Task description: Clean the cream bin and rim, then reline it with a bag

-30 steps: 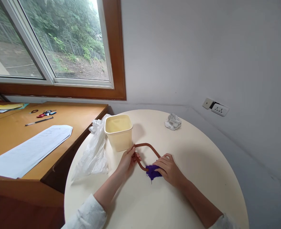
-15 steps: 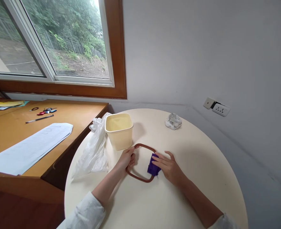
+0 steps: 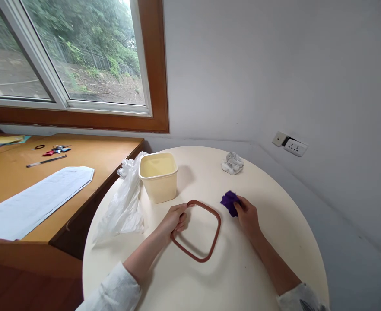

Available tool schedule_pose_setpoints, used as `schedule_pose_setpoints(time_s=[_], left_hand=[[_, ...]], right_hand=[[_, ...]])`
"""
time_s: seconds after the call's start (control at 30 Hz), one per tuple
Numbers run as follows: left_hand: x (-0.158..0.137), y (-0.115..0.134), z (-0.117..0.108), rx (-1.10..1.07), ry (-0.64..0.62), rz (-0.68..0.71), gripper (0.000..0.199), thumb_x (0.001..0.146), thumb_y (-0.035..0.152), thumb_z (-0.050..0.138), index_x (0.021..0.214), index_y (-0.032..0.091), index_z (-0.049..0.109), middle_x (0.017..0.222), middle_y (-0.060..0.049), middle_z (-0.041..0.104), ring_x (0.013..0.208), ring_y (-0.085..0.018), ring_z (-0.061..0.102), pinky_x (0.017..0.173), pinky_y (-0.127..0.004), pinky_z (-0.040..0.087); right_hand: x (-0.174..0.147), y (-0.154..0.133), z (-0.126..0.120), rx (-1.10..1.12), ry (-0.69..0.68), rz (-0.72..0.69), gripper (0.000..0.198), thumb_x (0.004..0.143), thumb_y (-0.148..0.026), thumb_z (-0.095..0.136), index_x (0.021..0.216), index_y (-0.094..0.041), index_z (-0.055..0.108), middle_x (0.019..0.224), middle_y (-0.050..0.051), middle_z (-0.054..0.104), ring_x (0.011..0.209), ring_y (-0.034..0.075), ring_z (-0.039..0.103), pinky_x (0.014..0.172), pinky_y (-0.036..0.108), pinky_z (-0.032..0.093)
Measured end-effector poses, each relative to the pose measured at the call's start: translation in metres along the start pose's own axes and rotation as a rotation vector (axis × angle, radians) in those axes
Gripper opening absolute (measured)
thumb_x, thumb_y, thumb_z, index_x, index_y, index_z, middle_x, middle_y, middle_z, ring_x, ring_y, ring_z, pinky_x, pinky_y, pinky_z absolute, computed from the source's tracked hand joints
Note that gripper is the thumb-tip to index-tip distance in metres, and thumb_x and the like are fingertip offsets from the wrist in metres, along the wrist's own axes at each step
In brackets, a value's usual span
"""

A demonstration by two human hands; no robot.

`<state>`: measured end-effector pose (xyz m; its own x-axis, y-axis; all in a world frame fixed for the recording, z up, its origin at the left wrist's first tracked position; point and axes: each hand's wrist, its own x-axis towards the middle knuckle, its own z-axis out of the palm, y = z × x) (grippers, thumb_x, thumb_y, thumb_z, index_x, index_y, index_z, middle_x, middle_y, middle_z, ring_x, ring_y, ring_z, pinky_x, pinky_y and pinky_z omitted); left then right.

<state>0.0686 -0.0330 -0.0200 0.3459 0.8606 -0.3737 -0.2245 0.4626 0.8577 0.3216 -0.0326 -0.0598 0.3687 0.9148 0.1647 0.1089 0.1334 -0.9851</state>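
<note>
Since half a second ago we have drawn the purple cloth [image 3: 228, 202] off the brown rounded-square ring [image 3: 203, 260], and it now sits apart, to the ring's right. We have the ring between our two hands, over the pale round table [image 3: 268, 268], its left side in our left hand [image 3: 175, 219]. That hand is closed, fingers curled at the ring's edge; our right hand [image 3: 249, 216] pinches the cloth. On the desk [image 3: 112, 149], paper [image 3: 38, 203] bears faint marks, too small for us to read.
</note>
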Motion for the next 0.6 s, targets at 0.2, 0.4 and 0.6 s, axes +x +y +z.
schedule_pose_setpoints(time_s=[0.2,0.4,0.6], left_hand=[[0.003,-0.001,-0.003,-0.036,0.002,-0.010,0.035,0.077,0.040,0.055,0.100,0.013,0.058,0.041,0.011,0.022,0.035,-0.004,0.014,0.037,-0.019,0.014],[0.003,0.000,-0.001,-0.042,0.002,-0.009,0.033,0.078,0.038,0.055,0.098,0.012,0.060,0.040,0.011,0.022,0.035,-0.004,0.013,0.037,-0.019,0.013],[0.005,-0.003,-0.004,-0.053,-0.005,-0.002,0.032,0.078,0.038,0.056,0.098,0.013,0.059,0.040,0.012,0.021,0.035,-0.004,0.013,0.037,-0.019,0.015]], right_hand=[[0.014,0.002,-0.015,0.565,0.121,0.407,0.006,0.071,-0.022,0.052,0.067,-0.019,0.055,0.071,0.003,0.065,0.073,0.020,0.065,0.071,0.040,0.056],[0.009,-0.011,-0.018,0.814,-0.050,0.478,0.038,0.079,-0.055,0.048,0.087,-0.019,0.059,0.101,0.009,0.066,0.108,0.025,0.057,0.087,0.050,0.050],[0.008,-0.007,-0.013,0.854,0.020,0.519,0.029,0.067,-0.012,0.069,0.092,-0.022,0.059,0.098,-0.001,0.067,0.103,0.018,0.060,0.090,0.039,0.051]])
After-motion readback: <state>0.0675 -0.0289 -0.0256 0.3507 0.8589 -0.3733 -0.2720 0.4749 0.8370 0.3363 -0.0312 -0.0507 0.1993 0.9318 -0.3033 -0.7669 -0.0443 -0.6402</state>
